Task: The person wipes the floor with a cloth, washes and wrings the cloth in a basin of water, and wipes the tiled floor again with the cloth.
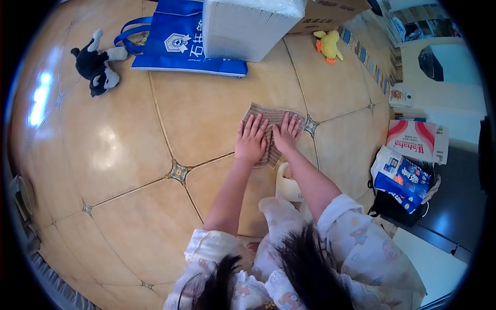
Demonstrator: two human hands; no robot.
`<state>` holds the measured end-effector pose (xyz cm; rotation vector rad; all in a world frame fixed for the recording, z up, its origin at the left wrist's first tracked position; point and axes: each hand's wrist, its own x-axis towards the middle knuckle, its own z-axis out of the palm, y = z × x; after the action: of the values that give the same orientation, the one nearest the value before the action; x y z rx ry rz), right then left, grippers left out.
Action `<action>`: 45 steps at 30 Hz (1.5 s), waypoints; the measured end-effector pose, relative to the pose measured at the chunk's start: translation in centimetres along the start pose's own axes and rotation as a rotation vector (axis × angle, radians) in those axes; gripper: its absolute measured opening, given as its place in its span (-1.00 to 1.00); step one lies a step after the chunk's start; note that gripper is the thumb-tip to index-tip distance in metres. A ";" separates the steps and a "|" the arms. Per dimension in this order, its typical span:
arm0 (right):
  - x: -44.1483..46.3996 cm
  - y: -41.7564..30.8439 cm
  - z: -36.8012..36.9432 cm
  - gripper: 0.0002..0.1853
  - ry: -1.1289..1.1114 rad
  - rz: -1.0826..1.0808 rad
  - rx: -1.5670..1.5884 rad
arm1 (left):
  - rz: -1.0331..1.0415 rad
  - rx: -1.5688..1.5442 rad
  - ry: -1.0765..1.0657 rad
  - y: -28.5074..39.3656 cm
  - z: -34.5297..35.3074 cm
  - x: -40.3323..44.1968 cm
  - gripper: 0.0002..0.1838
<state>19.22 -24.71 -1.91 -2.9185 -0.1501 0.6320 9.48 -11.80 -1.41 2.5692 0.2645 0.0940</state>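
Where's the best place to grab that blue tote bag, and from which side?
Probably by its handles, coming from the left: they loop out there beyond the blue tote bag, while the white plastic-wrapped pack overlaps its right part.

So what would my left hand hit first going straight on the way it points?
Past the cloth and some floor, your left hand would probably meet the white package; the blue bag lies near that line, depth unclear.

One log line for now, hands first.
left hand: flat on striped cloth | right hand: flat on striped cloth | under cloth: tiled floor | ahead: blue tote bag, plush duck
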 end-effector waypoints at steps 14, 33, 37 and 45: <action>5.1 2.1 -2.4 -0.21 0.228 -0.266 -0.132 | -0.012 0.074 -0.039 0.6 0.0 5.9 -0.35; 23.2 2.8 -12.3 -0.25 0.224 -0.264 -0.056 | 0.133 0.193 -0.089 2.9 2.1 28.2 -0.28; 26.8 3.7 -13.4 -0.24 0.219 -0.295 -0.058 | 0.153 0.190 -0.093 3.3 3.1 32.5 -0.28; 30.2 3.2 -15.7 -0.24 0.211 -0.376 0.017 | 0.172 0.248 -0.115 3.3 3.1 36.1 -0.28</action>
<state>53.41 -25.98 -0.46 -2.8022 -0.6430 0.2632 45.73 -8.64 -1.85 2.8284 0.0108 -0.0251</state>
